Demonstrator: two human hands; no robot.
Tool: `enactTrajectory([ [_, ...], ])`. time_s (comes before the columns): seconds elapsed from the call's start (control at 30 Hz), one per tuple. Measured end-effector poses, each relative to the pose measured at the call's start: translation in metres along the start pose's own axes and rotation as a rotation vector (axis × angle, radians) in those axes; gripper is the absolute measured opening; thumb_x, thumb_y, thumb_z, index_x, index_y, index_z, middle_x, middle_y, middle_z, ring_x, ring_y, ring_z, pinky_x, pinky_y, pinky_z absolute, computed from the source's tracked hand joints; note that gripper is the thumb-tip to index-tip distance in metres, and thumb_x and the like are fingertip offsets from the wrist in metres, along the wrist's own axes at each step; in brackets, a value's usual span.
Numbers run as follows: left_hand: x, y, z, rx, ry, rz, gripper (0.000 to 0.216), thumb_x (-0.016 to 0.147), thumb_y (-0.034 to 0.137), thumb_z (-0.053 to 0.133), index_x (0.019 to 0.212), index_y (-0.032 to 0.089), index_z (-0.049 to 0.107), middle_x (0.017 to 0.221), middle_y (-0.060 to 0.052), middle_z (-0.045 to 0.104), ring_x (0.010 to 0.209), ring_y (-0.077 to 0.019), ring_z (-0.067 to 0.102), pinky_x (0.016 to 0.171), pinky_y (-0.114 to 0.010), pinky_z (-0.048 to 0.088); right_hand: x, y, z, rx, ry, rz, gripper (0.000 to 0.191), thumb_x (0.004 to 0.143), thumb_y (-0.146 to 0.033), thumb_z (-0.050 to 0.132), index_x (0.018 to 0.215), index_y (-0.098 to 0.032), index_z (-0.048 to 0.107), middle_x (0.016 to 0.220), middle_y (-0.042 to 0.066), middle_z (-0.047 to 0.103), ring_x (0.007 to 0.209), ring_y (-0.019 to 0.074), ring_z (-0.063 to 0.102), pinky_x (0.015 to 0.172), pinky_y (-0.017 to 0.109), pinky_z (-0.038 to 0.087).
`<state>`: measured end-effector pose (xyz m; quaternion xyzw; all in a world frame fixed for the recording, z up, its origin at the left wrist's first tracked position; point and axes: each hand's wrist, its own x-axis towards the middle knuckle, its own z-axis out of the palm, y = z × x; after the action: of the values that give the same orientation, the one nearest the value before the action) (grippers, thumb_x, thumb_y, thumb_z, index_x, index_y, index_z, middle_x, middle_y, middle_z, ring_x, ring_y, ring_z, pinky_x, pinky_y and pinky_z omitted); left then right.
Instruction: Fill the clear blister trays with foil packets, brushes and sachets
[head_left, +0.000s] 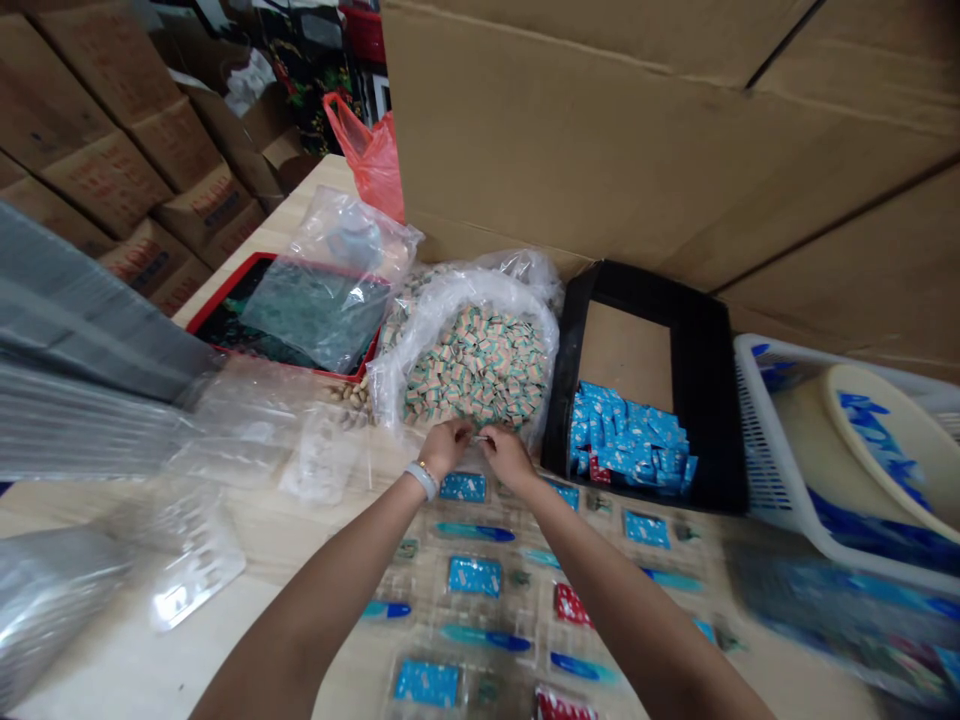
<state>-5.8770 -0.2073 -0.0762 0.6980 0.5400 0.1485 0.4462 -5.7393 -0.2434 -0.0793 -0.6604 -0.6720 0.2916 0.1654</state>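
My left hand [445, 445] and my right hand [507, 455] meet at the near edge of a clear plastic bag [427, 330] filled with small pastel wrapped candies [472, 365]. Both hands have their fingers pinched together, and a small pale item shows between the fingertips; I cannot name it. A white band circles my left wrist. Under my forearms lie rows of clear packets [480, 600], each holding a blue sachet, a blue pen-like piece and a small dark bit.
A black box [705, 360] with blue sachets [626, 440] stands right of the bag. A white basket [772, 480] is at far right. A red-rimmed tray [225, 300] under plastic sits at left, loose clear bags nearer. Cardboard boxes rise behind, an orange bag beside them.
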Motion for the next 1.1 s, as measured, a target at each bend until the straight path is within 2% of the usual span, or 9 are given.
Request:
enactTrajectory([
  [0.13,0.0,0.0,-0.001,-0.047,-0.026,0.018,0.027,0.068,0.005,0.045,0.087,0.013,0.063,0.08,-0.004,0.065,0.074,-0.0135,0.057,0.072,-0.024,0.044,0.003,0.003,0.007,0.055,0.001,-0.041,0.012,0.073,-0.01,0.047,0.079,-0.016,0.055,0.074,0.002,0.056,0.071,0.0145,0.05,0.066,0.024,0.037],
  [0.3,-0.004,-0.003,0.0,0.041,0.013,0.121,0.027,0.065,0.002,0.043,0.079,0.013,0.064,0.08,-0.004,0.064,0.078,-0.015,0.056,0.076,-0.026,0.044,-0.007,0.002,0.008,-0.006,0.035,-0.095,0.014,0.072,-0.007,0.045,0.078,-0.017,0.053,0.077,0.003,0.054,0.073,0.0153,0.049,0.066,0.025,0.037],
  [0.4,-0.008,-0.007,0.003,0.08,0.002,0.125,0.026,0.066,0.004,0.044,0.079,0.014,0.064,0.079,-0.003,0.065,0.079,-0.0156,0.056,0.078,-0.027,0.044,-0.013,-0.001,0.006,-0.053,0.019,-0.082,0.021,0.073,-0.007,0.044,0.088,-0.018,0.053,0.08,0.003,0.056,0.076,0.016,0.05,0.069,0.026,0.038],
  [0.47,-0.01,-0.008,0.004,0.044,-0.021,0.123,0.026,0.066,0.004,0.044,0.081,0.014,0.063,0.081,-0.003,0.065,0.078,-0.0149,0.057,0.077,-0.026,0.044,-0.015,-0.002,0.004,-0.102,0.0,-0.098,0.025,0.073,-0.007,0.044,0.094,-0.018,0.053,0.083,0.004,0.057,0.08,0.017,0.049,0.072,0.027,0.037],
  [0.6,-0.014,-0.007,0.003,-0.103,-0.054,0.142,0.028,0.065,0.002,0.044,0.086,0.012,0.06,0.081,-0.004,0.064,0.074,-0.0128,0.058,0.072,-0.023,0.045,-0.017,-0.003,0.003,-0.199,-0.01,-0.143,0.019,0.074,-0.01,0.048,0.088,-0.019,0.057,0.088,0.006,0.056,0.086,0.0189,0.048,0.076,0.029,0.036],
  [0.8,-0.015,-0.005,0.004,-0.259,-0.086,0.141,0.035,0.063,0.0,0.045,0.094,0.011,0.057,0.08,-0.003,0.064,0.073,-0.0116,0.058,0.07,-0.022,0.046,-0.017,-0.002,0.001,-0.258,-0.037,-0.152,0.018,0.074,-0.015,0.051,0.091,-0.019,0.057,0.088,0.006,0.055,0.086,0.0193,0.047,0.076,0.029,0.036],
  [0.97,-0.015,-0.006,0.006,-0.138,0.038,0.103,0.022,0.066,0.005,0.048,0.081,0.011,0.062,0.079,-0.005,0.064,0.073,-0.0132,0.057,0.071,-0.024,0.046,-0.02,-0.005,0.002,-0.283,0.038,-0.131,0.018,0.078,-0.016,0.047,0.093,-0.019,0.057,0.089,0.006,0.055,0.087,0.0196,0.047,0.077,0.03,0.036],
  [1.1,-0.014,-0.004,0.007,0.01,0.03,0.077,0.02,0.069,0.009,0.048,0.078,0.013,0.065,0.077,-0.006,0.065,0.075,-0.0153,0.058,0.073,-0.025,0.045,-0.017,-0.005,0.007,-0.281,0.048,-0.105,0.019,0.076,-0.014,0.047,0.091,-0.02,0.057,0.09,0.006,0.055,0.087,0.0196,0.047,0.077,0.03,0.036],
])
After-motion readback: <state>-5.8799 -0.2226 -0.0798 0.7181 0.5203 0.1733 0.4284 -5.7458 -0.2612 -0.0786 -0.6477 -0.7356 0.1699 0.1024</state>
